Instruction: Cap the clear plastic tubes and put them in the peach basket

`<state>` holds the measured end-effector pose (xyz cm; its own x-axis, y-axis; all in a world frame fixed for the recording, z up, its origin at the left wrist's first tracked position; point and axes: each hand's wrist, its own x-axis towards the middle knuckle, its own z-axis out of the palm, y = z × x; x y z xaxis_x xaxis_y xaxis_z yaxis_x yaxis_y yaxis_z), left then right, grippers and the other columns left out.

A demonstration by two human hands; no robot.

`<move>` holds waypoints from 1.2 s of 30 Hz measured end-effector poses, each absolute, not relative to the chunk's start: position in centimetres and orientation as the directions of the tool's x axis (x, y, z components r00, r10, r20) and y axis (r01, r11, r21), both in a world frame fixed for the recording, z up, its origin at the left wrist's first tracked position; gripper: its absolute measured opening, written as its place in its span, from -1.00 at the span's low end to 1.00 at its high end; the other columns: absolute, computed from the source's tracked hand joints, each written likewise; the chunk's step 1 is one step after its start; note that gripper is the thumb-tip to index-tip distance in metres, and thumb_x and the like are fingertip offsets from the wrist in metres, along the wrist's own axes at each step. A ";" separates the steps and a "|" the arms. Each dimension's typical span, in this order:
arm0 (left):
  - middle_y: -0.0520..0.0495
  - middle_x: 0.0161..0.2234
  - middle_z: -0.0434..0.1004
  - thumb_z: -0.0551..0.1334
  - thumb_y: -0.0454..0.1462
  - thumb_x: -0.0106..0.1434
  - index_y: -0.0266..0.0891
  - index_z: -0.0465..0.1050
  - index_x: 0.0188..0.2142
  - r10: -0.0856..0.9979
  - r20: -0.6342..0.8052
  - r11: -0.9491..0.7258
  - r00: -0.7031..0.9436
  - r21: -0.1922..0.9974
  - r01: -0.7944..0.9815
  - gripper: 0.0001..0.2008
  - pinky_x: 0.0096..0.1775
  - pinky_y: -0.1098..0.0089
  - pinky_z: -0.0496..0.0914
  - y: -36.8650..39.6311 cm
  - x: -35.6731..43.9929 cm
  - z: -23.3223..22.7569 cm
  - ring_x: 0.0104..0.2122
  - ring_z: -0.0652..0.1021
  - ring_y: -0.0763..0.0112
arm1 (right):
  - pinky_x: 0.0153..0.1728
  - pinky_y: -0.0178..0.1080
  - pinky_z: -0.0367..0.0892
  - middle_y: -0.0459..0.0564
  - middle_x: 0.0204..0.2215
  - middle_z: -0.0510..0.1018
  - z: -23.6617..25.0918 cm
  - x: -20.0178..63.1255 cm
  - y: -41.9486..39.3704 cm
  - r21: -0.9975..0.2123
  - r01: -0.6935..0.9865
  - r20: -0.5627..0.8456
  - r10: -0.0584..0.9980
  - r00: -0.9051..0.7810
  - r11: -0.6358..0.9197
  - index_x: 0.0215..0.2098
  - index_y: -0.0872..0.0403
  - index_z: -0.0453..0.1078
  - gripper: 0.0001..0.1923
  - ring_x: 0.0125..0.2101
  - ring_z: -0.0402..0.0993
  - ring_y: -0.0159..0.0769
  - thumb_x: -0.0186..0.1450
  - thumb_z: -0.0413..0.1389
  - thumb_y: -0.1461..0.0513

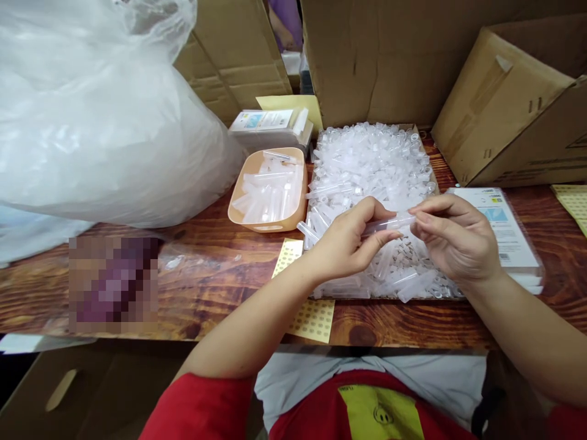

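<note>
Right now we hold one clear plastic tube (387,224) level between our two hands, above the near part of the pile of tubes (371,177) that fills a shallow tray on the wooden table (206,287). Our left hand (348,244) has its grip pinched on the left end of the tube, thumb below and fingers over it. Our right hand (454,238) closes its fingertips on the right end, where a cap may sit, though the blur keeps us from telling for sure. Both grips are clenched on the same tube, neither released.

Left of the pile stands an orange tub (270,192) with a few tubes lying in it. Beyond the tub is a stack of flat packets (270,125), and a large white plastic bag (101,116) bulks at the far left. A sheet of small round stickers (314,318) lies on the near edge of the table, partly under our left forearm. On the right, just beside the tray, lies another flat packet (504,229), and cardboard boxes (504,98) stand along the far side.

We judge the step in hand to be working on the tube's right end with the fingers. The next move calls for a steady left pinch while the right fingers press or twist squarely, since the tube is slim and slippery.
</note>
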<state>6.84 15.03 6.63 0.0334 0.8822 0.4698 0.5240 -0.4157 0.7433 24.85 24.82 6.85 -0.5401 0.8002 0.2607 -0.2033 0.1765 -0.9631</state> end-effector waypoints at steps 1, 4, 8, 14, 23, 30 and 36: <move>-0.10 -0.19 0.55 0.26 -0.08 0.46 -0.20 0.37 -0.07 0.881 0.472 -0.411 0.020 0.746 0.524 -0.74 -0.20 0.34 0.40 15.0 6.8 6.6 -0.23 0.53 0.36 | -0.44 -0.22 0.39 -0.10 -0.49 0.49 6.9 24.8 24.8 -0.966 -0.201 0.249 0.797 -0.550 0.162 -0.36 -0.01 0.52 -0.70 -0.48 0.40 -0.33 0.19 0.43 0.00; -0.07 -0.24 0.54 0.30 -0.03 0.42 -0.21 0.40 -0.12 0.879 0.476 -0.400 -0.017 0.757 0.517 -0.70 -0.21 0.34 0.38 15.0 6.5 6.7 -0.26 0.52 0.37 | -0.46 -0.23 0.42 -0.10 -0.47 0.52 6.9 24.8 25.0 -0.971 -0.207 0.223 0.774 -0.593 0.121 -0.33 0.01 0.54 -0.61 -0.50 0.43 -0.34 0.14 0.48 -0.06; -0.05 -0.27 0.54 0.33 -0.04 0.40 -0.21 0.39 -0.18 0.888 0.458 -0.393 -0.032 0.794 0.464 -0.70 -0.23 0.36 0.37 14.9 6.4 7.0 -0.28 0.51 0.38 | -0.44 -0.26 0.44 -0.09 -0.42 0.59 6.7 24.7 25.5 -0.962 -0.253 0.244 0.741 -0.626 0.103 -0.39 0.00 0.58 -0.61 -0.49 0.45 -0.38 0.09 0.54 -0.05; -0.02 -0.30 0.52 0.37 -0.05 0.37 -0.21 0.35 -0.26 0.901 0.432 -0.387 -0.041 0.843 0.372 -0.68 -0.28 0.38 0.34 14.9 6.4 7.0 -0.32 0.49 0.42 | -0.47 -0.32 0.39 -0.08 -0.42 0.60 6.4 24.5 25.5 -0.964 -0.265 0.192 0.722 -0.665 0.012 -0.42 -0.01 0.62 -0.65 -0.49 0.43 -0.42 0.06 0.57 -0.02; 0.02 -0.37 0.46 0.29 -0.20 0.42 -0.19 0.31 -0.21 0.808 0.589 -0.448 -0.017 0.632 0.632 -0.82 -0.40 0.42 0.31 14.8 7.0 5.7 -0.43 0.44 0.47 | -0.50 -0.37 0.36 -0.13 -0.54 0.53 6.2 24.0 24.5 -0.954 -0.205 -0.026 0.745 -0.666 -0.217 -0.46 0.04 0.54 -0.55 -0.52 0.40 -0.44 -0.03 0.60 -0.01; 0.02 -0.36 0.50 0.30 -0.19 0.44 -0.20 0.33 -0.17 0.733 0.679 -0.494 0.034 0.498 0.712 -0.82 -0.39 0.46 0.36 14.8 6.6 6.1 -0.41 0.50 0.49 | -0.47 -0.29 0.39 -0.03 -0.48 0.59 8.7 25.1 26.0 -0.992 -0.021 -0.062 0.643 -0.764 -0.121 -0.40 0.05 0.60 -0.54 -0.53 0.43 -0.39 0.06 0.54 -0.11; -0.03 -0.29 0.57 0.33 -0.08 0.34 -0.19 0.34 -0.26 0.830 0.515 -0.291 -0.213 0.727 0.622 -0.73 -0.37 0.44 0.35 15.8 4.3 6.1 -0.35 0.52 0.45 | -0.14 -0.06 0.43 0.07 -0.16 0.67 8.5 23.6 33.3 -0.572 0.187 0.362 0.451 -0.816 0.799 -0.09 0.00 0.64 -0.73 -0.18 0.55 -0.10 0.40 0.23 0.03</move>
<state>4.27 15.76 6.14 -0.2130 0.8305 0.5148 0.6222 -0.2909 0.7268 23.63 33.27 8.53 -0.8161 0.4507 0.3618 0.1874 0.7986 -0.5720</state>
